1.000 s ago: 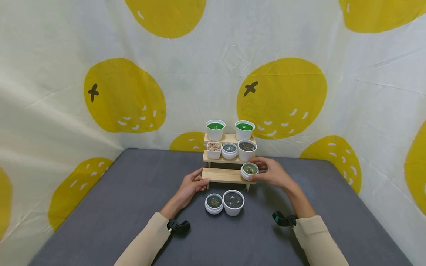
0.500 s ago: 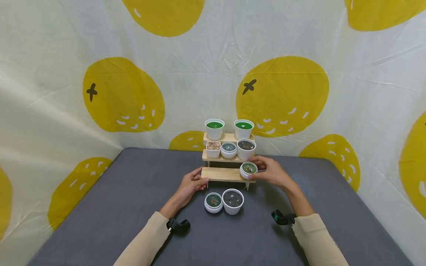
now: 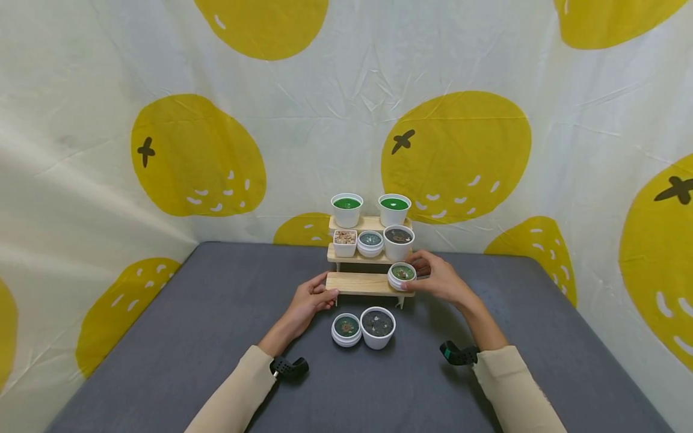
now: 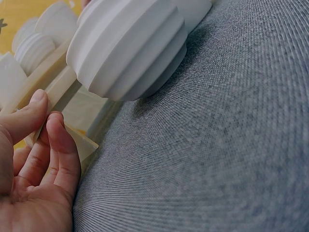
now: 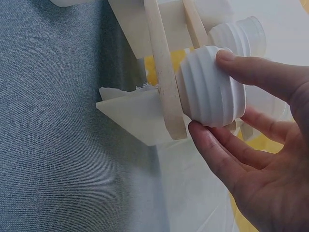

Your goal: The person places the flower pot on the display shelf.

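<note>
A small wooden three-step stand point(image 3: 357, 283) stands at the back middle of the table. My left hand point(image 3: 304, 305) pinches the left end of its lowest step between thumb and fingers, as the left wrist view shows at the wooden edge point(image 4: 63, 88). At that step's right end, my right hand point(image 3: 441, 278) holds a ribbed white pot point(image 3: 402, 273) with a green filling. Thumb and fingertips grip the pot point(image 5: 207, 87) from the sides, and its base meets the wood. In front of the stand are a ribbed pot point(image 3: 346, 329) and a taller dark-filled cup point(image 3: 378, 328), side by side.
The middle step carries a square pot of pebbles point(image 3: 344, 242), a ribbed pot point(image 3: 370, 243) and a dark-filled cup point(image 3: 398, 242). Two green-filled cups, a left one point(image 3: 346, 209) and a right one point(image 3: 394, 208), top the stand. A patterned curtain point(image 3: 325, 120) hangs behind the grey table point(image 3: 216, 337).
Both hands keep their hold on the stand and the ribbed pot. The whole scene shifts slightly left in the head view; nothing else visibly differs.
</note>
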`<state>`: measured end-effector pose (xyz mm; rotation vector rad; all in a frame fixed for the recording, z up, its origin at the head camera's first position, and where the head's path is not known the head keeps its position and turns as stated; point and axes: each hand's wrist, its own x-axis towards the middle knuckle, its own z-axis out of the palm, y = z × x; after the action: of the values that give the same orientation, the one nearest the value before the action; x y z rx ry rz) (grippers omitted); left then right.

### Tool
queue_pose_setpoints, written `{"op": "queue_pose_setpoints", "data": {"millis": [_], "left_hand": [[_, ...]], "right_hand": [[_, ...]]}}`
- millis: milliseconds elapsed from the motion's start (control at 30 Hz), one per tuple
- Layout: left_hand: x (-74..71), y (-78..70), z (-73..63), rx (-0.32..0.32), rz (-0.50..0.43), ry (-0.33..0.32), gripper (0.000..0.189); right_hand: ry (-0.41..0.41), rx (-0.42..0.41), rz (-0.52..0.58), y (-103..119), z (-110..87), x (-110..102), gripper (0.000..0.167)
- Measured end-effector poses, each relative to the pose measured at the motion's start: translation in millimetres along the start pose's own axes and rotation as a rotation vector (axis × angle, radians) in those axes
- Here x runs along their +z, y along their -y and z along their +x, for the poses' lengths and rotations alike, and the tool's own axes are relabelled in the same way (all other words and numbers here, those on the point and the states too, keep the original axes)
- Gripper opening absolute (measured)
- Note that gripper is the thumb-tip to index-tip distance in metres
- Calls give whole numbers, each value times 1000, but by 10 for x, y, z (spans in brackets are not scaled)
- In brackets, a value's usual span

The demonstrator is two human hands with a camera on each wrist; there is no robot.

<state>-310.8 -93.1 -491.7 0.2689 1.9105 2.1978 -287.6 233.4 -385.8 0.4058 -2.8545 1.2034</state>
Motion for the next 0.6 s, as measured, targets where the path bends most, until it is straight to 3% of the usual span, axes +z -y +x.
{"op": "queue_pose_setpoints", "data": {"millis": [600], "left_hand": [[-4, -8, -10, 13, 2, 10, 79]], "right_hand": [[17, -12, 20, -3, -10, -9, 63]]}}
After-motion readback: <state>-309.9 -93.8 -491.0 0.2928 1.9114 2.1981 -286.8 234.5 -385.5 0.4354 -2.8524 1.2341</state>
